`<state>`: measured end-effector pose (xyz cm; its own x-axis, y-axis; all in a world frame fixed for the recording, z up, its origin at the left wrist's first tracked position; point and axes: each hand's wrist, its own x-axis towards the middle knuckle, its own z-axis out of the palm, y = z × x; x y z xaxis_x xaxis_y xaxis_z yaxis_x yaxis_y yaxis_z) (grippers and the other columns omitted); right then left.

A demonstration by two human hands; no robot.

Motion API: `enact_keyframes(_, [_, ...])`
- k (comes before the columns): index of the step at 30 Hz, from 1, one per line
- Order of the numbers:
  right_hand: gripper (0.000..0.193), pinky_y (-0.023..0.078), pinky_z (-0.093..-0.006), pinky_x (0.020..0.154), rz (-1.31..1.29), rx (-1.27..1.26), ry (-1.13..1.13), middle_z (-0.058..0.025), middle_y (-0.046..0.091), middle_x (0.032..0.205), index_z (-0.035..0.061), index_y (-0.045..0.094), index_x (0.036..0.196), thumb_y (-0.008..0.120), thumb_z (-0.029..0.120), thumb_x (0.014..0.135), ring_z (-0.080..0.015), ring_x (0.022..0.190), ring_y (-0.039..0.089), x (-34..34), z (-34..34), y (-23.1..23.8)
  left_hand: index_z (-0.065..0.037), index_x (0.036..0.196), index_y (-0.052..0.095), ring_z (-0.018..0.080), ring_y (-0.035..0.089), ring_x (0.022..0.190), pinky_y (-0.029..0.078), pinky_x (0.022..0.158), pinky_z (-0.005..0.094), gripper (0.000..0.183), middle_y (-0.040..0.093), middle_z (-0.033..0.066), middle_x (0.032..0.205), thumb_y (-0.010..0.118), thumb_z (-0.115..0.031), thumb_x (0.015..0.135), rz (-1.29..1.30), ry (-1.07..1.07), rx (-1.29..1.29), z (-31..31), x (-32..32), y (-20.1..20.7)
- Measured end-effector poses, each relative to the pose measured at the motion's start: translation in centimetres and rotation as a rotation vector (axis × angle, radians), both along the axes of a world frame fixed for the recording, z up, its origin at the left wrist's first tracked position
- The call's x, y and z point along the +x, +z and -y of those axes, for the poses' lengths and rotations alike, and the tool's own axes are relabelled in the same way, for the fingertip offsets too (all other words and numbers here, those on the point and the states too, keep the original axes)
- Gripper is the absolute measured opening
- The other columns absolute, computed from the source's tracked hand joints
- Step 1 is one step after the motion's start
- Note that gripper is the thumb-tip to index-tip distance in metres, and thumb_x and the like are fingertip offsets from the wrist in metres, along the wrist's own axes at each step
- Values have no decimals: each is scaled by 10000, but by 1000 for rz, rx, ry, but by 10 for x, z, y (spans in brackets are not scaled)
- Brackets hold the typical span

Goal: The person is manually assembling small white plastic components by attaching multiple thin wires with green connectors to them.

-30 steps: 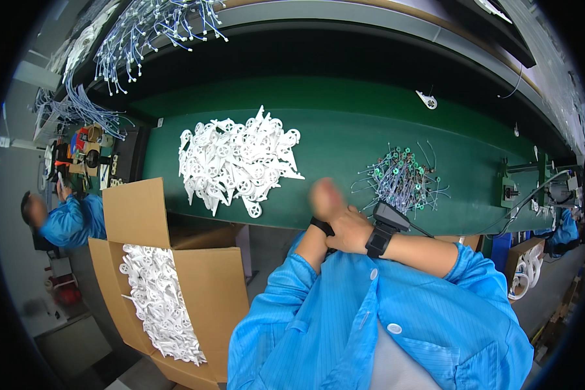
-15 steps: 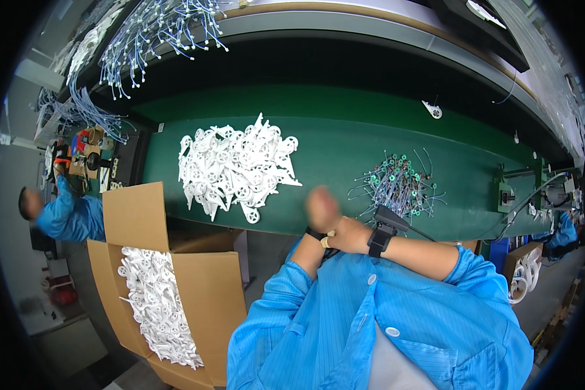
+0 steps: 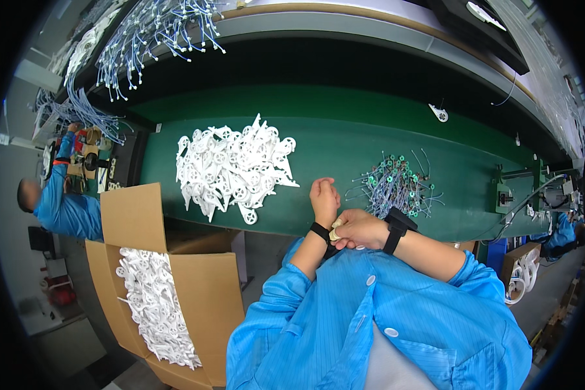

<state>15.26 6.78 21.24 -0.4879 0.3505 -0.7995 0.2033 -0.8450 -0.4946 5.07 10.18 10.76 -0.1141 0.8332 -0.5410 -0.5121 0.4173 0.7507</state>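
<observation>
My left hand point(image 3: 325, 200) is raised over the table's front edge, its fingers loosely curled and nothing visible in them. A black wristband point(image 3: 320, 231) circles that wrist. My right hand point(image 3: 361, 229) is closed beside the band, thumb and fingers pinched together. Pale yellowish covers point(image 3: 335, 229) show at its fingertips; what they grip is hidden. On my right wrist sits a black strap with a dark block point(image 3: 400, 224). Behind my right hand lies a pile of thin wires with green and reddish ends point(image 3: 400, 185). Farther left is a heap of white plastic wheel-like parts point(image 3: 234, 166).
An open cardboard box point(image 3: 205, 279) holding more white parts stands at lower left. The green table point(image 3: 318, 149) carries a small green machine point(image 3: 504, 195) on the right. Bundles of wires point(image 3: 156, 42) hang over the shelf. Another person point(image 3: 68, 208) works at far left.
My left hand was blurred and now shows clearly, fingers curled. My right hand and forearm have shifted slightly right and up. The person at far left has raised an arm.
</observation>
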Motion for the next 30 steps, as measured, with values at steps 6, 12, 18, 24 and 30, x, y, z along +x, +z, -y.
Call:
enact_keyframes(6, [227,468,-190,533,-148,0,-121,-122,647,893,-14,513,1037,628,49,852,-136,762,664,7,9,0,-21,922,513,86,346,412,241,344,249,160,398,7,580,403,-136,916,-44,18,49,-3,-1,-2])
enact_keyframes(12, [284,503,-214,597,-310,41,-106,-137,643,946,-29,475,1097,631,14,864,-181,846,674,12,8,1,-18,919,513,85,346,413,242,346,251,169,401,6,582,398,-142,916,-45,31,15,-6,-3,5])
enact_keyframes(18, [237,507,-217,563,-241,82,-108,-125,647,883,-11,485,1030,647,35,863,-167,761,673,5,10,-7,-12,917,512,82,338,410,241,344,249,172,395,2,570,396,-140,917,-48,40,43,-9,-1,11])
enact_keyframes(24, [225,491,-211,532,-194,108,-93,-103,641,834,12,483,982,664,54,855,-136,692,653,1,8,-9,-7,911,510,74,331,403,236,341,242,163,389,-1,552,395,-122,916,-105,76,119,-16,-5,26])
enact_keyframes(30, [251,434,-207,509,-157,248,-99,-49,597,771,31,461,962,671,103,845,-91,635,582,-4,10,-10,-11,904,510,80,335,399,241,339,247,160,390,3,545,398,-125,918,-103,158,172,-26,-7,36])
